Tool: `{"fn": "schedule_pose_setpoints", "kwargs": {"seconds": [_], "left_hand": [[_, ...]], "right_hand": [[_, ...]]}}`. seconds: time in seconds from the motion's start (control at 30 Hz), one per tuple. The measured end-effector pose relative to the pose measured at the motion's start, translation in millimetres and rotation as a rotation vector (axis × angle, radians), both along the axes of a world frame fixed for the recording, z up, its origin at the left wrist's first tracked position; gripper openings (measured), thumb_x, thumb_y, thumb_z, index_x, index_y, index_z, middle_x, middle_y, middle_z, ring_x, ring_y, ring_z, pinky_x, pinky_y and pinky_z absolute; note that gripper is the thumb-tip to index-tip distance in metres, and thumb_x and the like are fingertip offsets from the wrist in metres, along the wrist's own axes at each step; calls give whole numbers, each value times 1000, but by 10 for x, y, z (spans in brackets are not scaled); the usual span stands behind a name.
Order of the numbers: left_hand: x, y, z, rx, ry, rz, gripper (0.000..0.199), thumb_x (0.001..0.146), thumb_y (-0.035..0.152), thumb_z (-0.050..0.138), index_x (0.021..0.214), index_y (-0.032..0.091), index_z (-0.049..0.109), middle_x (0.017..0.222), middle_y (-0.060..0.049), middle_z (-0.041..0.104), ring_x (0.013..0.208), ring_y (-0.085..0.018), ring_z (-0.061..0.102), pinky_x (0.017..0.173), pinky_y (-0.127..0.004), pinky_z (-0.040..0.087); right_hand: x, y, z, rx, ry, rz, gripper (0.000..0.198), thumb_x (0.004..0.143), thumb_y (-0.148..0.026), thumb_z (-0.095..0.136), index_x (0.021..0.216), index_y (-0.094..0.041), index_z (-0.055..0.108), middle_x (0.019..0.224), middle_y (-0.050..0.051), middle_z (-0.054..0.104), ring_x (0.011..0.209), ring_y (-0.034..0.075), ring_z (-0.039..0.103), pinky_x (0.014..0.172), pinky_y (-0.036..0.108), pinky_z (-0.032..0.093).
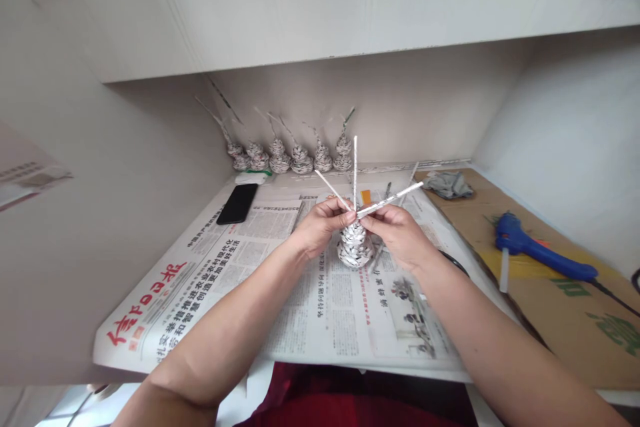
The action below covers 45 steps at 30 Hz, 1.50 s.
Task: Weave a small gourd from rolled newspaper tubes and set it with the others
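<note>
A gourd-shaped piece woven from rolled newspaper strips [355, 248] stands upright between my hands, over the newspaper-covered table. Three paper sticks fan out from its top: one points up, one leans left, one slants to the right. My left hand [325, 221] pinches the neck where the sticks meet, thumb and finger closed. My right hand [395, 230] grips the base of the right-slanting paper stick [395, 199] at that same top. Both sets of fingertips nearly touch, and they hide part of the joint.
Several finished-looking woven paper gourds [301, 159] line the back wall. A black phone [238, 203] lies at left on the newspaper [200, 293]. At right, a blue glue gun [545, 250] and a crumpled grey cloth [449, 185] rest on cardboard [555, 340]. A shelf edge overhangs the back.
</note>
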State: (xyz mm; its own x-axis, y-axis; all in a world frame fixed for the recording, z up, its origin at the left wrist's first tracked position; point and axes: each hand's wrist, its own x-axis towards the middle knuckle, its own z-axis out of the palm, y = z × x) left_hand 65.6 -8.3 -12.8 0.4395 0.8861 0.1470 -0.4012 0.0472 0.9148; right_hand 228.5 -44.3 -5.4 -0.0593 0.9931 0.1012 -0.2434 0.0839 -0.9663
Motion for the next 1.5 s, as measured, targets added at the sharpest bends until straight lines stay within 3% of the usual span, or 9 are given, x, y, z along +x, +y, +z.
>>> {"fn": "schedule_pose_setpoints", "kwargs": {"seconds": [0.13,0.3,0.5,0.7,1.07,1.33,1.5], "left_hand": [[9,-14,9,4,22,-8,32,59,33,93,77,15,72,74,0,64,73,-12,55,77,-27,40],[53,-44,16,64,26,98,33,63,38,90,75,14,69,72,0,62,69,-11,52,71,-25,39],[66,-57,33,85,16,150,35,65,39,88,76,14,67,72,1,62,68,-11,51,71,-25,39],[56,-49,23,91,10,131,35,66,39,88,77,14,67,74,0,62,71,-11,52,72,-25,39],[34,-13,-20,35,-26,28,33,62,35,91,79,15,71,78,-1,64,74,-12,56,76,-25,42],[34,-40,25,94,-14,54,30,62,33,91,76,15,71,76,-1,65,72,-12,56,72,-26,42],[84,-87,21,122,-22,112,30,61,31,92,75,16,70,73,0,64,71,-12,55,70,-25,42]], "right_hand": [[10,6,-9,30,-28,13,34,56,-43,90,76,-20,75,74,-1,71,75,17,62,79,35,48],[-21,11,-35,73,-29,-134,28,60,-39,89,77,-21,74,75,0,71,73,17,61,74,34,48],[-18,-14,-7,103,28,-43,25,65,-36,88,82,-22,75,82,1,72,81,18,63,82,36,48],[-50,-9,-42,102,16,-151,26,64,-38,88,78,-22,74,79,0,72,76,17,61,79,35,48],[-48,-6,-37,-63,162,13,35,53,-41,93,73,-21,72,70,-2,67,67,14,56,69,31,44],[-40,-28,-4,32,136,33,29,63,-40,88,78,-22,71,74,-2,65,71,15,55,70,31,43],[-48,-26,-27,8,185,35,27,65,-36,88,75,-23,66,70,-4,62,68,13,52,69,30,41]]}}
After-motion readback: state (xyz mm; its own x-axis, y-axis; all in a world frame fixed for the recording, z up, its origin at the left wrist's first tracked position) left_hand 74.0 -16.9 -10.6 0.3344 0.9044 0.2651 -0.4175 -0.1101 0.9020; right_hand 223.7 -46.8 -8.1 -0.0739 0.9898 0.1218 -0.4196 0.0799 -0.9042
